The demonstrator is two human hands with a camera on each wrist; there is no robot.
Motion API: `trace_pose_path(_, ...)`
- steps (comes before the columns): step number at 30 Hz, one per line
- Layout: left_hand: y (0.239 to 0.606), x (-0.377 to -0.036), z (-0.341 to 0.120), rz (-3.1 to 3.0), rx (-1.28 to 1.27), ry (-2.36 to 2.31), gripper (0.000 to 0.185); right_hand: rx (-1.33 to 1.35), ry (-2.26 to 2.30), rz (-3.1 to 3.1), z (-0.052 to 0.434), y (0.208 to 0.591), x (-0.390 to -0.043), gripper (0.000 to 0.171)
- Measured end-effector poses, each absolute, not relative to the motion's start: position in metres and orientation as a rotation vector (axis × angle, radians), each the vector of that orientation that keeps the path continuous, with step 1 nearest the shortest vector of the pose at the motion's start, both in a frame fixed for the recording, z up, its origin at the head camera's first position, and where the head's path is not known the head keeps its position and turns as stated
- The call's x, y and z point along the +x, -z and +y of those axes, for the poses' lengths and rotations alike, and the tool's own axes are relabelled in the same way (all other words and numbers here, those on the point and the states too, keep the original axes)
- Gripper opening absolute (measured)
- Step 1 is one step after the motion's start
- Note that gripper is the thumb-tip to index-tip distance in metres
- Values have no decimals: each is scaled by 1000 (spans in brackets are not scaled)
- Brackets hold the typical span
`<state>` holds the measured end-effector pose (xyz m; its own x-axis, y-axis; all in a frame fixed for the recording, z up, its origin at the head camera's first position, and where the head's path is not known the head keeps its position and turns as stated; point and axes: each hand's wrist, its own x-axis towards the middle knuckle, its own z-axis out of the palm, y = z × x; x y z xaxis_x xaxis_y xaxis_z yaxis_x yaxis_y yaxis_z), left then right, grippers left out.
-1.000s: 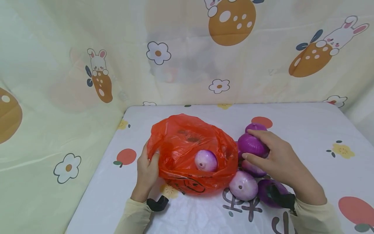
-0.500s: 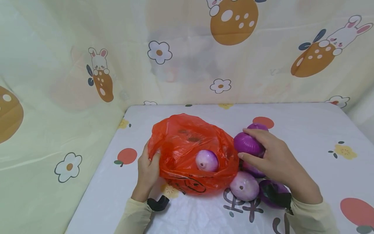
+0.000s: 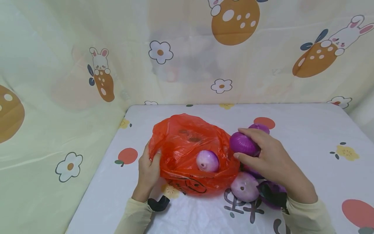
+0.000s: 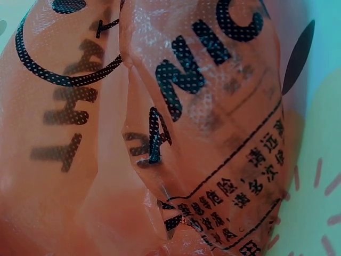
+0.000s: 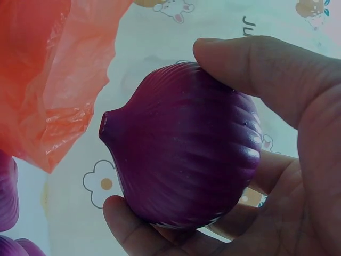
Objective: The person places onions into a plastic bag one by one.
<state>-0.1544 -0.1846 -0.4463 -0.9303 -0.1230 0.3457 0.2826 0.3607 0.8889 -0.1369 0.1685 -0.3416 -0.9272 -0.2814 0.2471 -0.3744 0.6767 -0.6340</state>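
My right hand [image 3: 263,156] grips a dark purple onion [image 3: 242,144], lifted just beside the right rim of an orange plastic bag [image 3: 187,146]. In the right wrist view the onion [image 5: 186,168] fills my palm, thumb and fingers curled round it. My left hand [image 3: 149,165] pinches the bag's left edge and holds its mouth open. A pale purple onion [image 3: 207,161] lies inside the bag. The left wrist view shows only the bag's printed plastic [image 4: 176,133] up close.
A pale onion [image 3: 244,187] lies on the white printed tablecloth [image 3: 306,130] by the bag's right side, with darker onions [image 3: 259,127] behind and under my right hand. A cartoon-print curtain [image 3: 187,52] closes off the back and left.
My right hand has lifted the dark purple onion off the pile and carried it left, up to the bag's rim. The left hand stays on the bag.
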Motion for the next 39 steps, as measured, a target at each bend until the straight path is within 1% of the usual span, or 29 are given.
trace_pose_path(12, 448, -156, -186, -2268, -152, 1604, 57, 652, -1086, -2695, 157, 343, -142, 71)
trace_pose_path(23, 447, -155, -185, -2278, -150, 1577, 56, 677, -1098, -2721, 144, 341, -147, 72)
trace_pose_path(29, 447, -155, -186, -2292, -132, 1557, 56, 686, -1122, -2746, 135, 337, -150, 70)
trace_pose_path(39, 448, -154, -186, -2284, -132, 1584, 57, 736, -1125, -2744, 125, 344, -155, 70)
